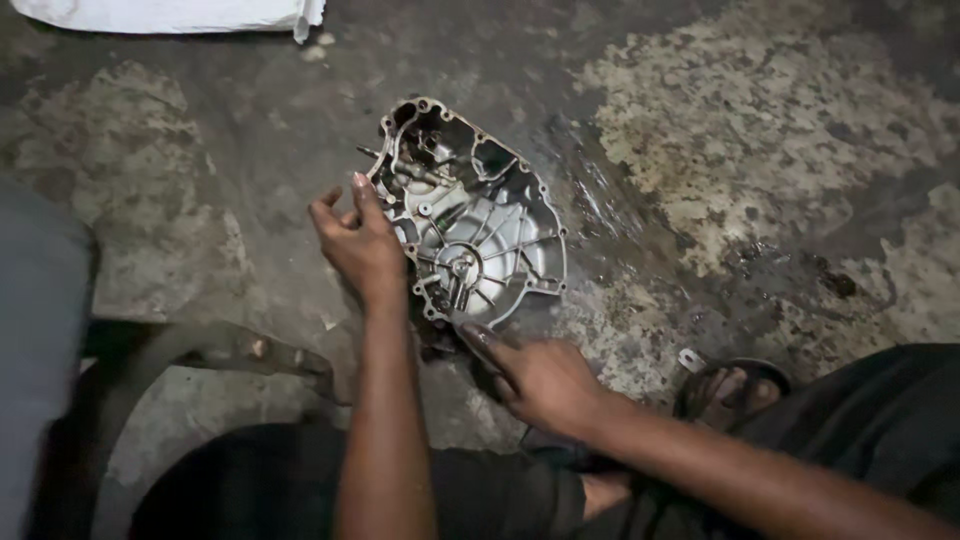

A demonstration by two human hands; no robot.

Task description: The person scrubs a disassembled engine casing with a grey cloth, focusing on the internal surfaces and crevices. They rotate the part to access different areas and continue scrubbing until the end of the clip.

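Gripping the engine cover at its near-left edge, the left hand steadies it; the right hand pinches its lower rim.

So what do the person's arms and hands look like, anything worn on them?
Both forearms are bare, with no sleeves in view. The left hand and the right hand wear no gloves, and no watch, ring or bracelet shows. The fingertips look smudged with dark grime, with a pale nail on the left thumb. The dim light hides finer detail.
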